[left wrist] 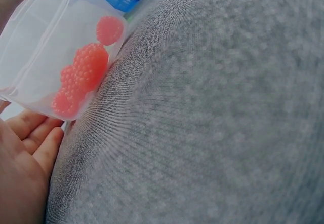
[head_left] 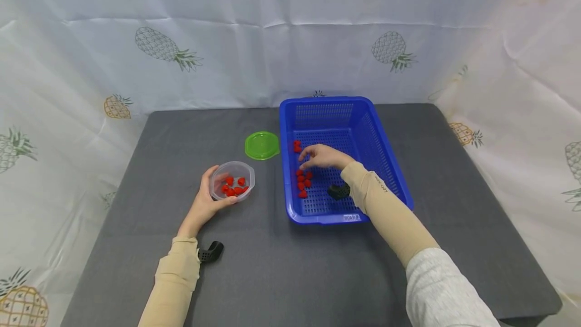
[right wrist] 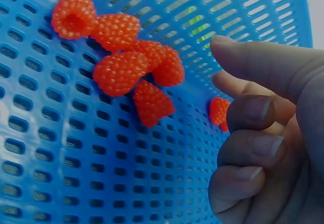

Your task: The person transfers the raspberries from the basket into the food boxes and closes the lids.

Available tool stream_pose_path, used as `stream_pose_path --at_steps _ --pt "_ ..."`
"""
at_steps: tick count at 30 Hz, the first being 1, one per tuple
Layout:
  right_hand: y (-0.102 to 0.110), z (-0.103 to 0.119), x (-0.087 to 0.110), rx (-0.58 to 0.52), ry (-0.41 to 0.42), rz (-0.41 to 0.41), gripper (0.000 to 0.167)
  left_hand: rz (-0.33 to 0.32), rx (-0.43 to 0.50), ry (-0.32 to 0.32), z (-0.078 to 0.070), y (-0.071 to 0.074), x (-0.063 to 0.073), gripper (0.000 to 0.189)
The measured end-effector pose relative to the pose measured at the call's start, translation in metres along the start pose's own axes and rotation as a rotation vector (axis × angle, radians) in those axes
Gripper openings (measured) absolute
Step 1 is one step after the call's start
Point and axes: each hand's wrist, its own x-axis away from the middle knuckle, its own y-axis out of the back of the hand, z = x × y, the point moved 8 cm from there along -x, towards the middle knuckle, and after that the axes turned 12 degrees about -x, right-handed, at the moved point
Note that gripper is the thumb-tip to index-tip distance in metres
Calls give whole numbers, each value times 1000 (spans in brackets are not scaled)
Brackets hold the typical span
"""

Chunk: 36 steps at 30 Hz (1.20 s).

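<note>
Beige forearm sleeves (head_left: 174,279), right one with dark lettering (head_left: 380,183); light-grey upper right sleeve (head_left: 447,289); black wrist devices (head_left: 211,252).

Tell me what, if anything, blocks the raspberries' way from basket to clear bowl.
The blue basket's left wall stands between the raspberries inside and the clear bowl; nothing else visible does, the green lid lying farther back.

The bare left hand (head_left: 204,202) grips, thumb and fingers spread wide in a curve. The bare right hand (head_left: 324,157) is palm inward, thumb and index finger apart, other fingers (right wrist: 248,147) curled. Beige fabric sleeves (head_left: 394,216) cover both forearms.
</note>
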Motion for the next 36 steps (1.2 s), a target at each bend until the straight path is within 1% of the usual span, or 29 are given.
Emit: stream_pose_path --at_steps 3,5,7,11,14,17,20,27,32,36 --pt "-2 -1 -1 39 -3 11 31 -5 -2 0 10 -1 -4 94" --pt "-3 -2 -1 48 -10 15 31 -6 -1 0 11 -2 -4 94" --pt "-3 -2 -1 51 -22 11 31 -3 9 -1 9 -1 -4 94" --pt "-3 -6 -2 50 -46 15 31 6 19 -14 -4 0 0 93" --pt "-6 -9 -2 49 -58 41 30 5 10 -25 -13 1 4 91" --pt "-9 -11 -3 51 -58 61 28 1 1 -23 -16 1 6 91" --pt "-11 -11 -4 56 -50 63 25 1 -4 -22 -16 1 6 91" --pt "-15 -7 -5 -5 -39 68 17 4 4 -20 -16 1 6 90" --pt "-16 -7 -4 15 -50 64 16 1 4 -22 -17 1 5 90" --pt "-17 -6 -5 22 -42 62 15 -1 5 -29 -16 2 5 91"
